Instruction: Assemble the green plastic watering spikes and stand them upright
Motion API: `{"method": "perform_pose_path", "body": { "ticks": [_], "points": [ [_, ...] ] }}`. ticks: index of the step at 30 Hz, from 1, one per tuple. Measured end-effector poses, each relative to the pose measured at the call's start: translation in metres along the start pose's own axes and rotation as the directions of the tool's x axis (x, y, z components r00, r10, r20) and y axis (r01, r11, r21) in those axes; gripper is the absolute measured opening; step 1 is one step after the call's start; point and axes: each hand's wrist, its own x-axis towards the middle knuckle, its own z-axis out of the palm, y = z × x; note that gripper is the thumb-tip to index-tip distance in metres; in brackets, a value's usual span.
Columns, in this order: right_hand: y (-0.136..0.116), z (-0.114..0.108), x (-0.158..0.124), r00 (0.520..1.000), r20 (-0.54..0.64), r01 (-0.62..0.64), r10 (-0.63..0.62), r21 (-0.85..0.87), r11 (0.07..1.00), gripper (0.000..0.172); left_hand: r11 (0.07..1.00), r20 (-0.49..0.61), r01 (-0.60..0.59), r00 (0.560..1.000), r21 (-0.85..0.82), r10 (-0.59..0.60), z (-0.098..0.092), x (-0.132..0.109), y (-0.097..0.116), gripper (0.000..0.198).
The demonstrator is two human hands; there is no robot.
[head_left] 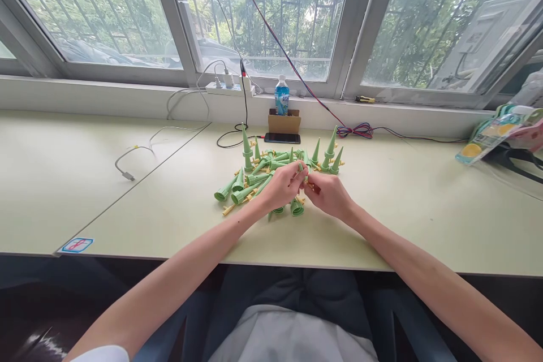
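Note:
A heap of green plastic cones [254, 176] with small yellow pegs lies on the pale green table [403, 220], some lying flat, some standing upright. My left hand [283, 188] and my right hand [327, 194] meet over the near side of the heap. The left fingers pinch a green cone [302, 169] at its tip. The right fingers are closed on a small yellow peg [311, 185] right beside it. Another cone [297, 207] lies just below the hands.
A black phone [282, 138], a small cardboard box [284, 122] and a water bottle [281, 95] stand behind the heap by the windowsill. Cables [139, 153] trail over the left of the table. Packaged items [500, 133] lie at the far right.

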Motion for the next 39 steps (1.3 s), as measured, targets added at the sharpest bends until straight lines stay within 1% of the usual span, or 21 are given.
{"method": "perform_pose_path", "body": {
  "ticks": [3, 9, 11, 13, 20, 27, 32, 36, 39],
  "points": [
    [0.000, 0.001, -0.001, 0.999, 0.027, 0.038, -0.037, -0.035, 0.999, 0.019, 1.000, -0.003, -0.003, 1.000, 0.016, 0.003, 0.000, 0.000, -0.001, 0.026],
    [0.002, 0.004, -0.003, 0.994, 0.091, 0.068, -0.054, -0.157, 0.985, 0.019, 0.999, -0.019, -0.007, 1.000, 0.049, 0.008, 0.001, 0.001, -0.003, 0.024],
    [0.001, 0.005, -0.003, 0.992, 0.106, 0.081, -0.063, -0.170, 0.982, 0.018, 0.998, -0.019, -0.014, 1.000, 0.065, 0.015, 0.001, 0.001, -0.003, 0.023],
    [0.000, 0.005, -0.003, 0.992, 0.109, 0.080, -0.065, -0.142, 0.987, 0.017, 0.997, -0.017, -0.021, 1.000, 0.081, 0.022, 0.000, 0.001, -0.003, 0.022],
    [-0.001, 0.006, -0.003, 0.998, 0.060, 0.004, -0.007, 0.043, 0.999, 0.020, 0.993, -0.021, -0.029, 0.999, 0.112, 0.032, 0.002, 0.000, -0.003, 0.024],
    [0.002, 0.010, -0.003, 1.000, -0.012, -0.004, 0.006, 0.146, 0.989, 0.024, 0.994, -0.029, -0.037, 0.999, 0.103, 0.040, 0.002, 0.000, -0.002, 0.025],
    [0.002, 0.012, -0.001, 0.998, -0.055, -0.016, 0.024, 0.141, 0.990, 0.025, 0.995, -0.038, -0.024, 0.999, 0.094, 0.028, 0.002, 0.001, -0.001, 0.025],
    [0.001, 0.011, 0.001, 0.992, -0.096, -0.078, 0.087, 0.101, 0.992, 0.030, 0.997, -0.065, 0.003, 0.998, 0.083, 0.003, 0.003, 0.002, 0.000, 0.024],
    [-0.001, 0.008, 0.003, 0.987, -0.086, -0.128, 0.137, 0.101, 0.987, 0.034, 0.997, -0.098, 0.023, 0.995, 0.073, -0.016, 0.004, 0.002, 0.000, 0.024]
  ]
}}
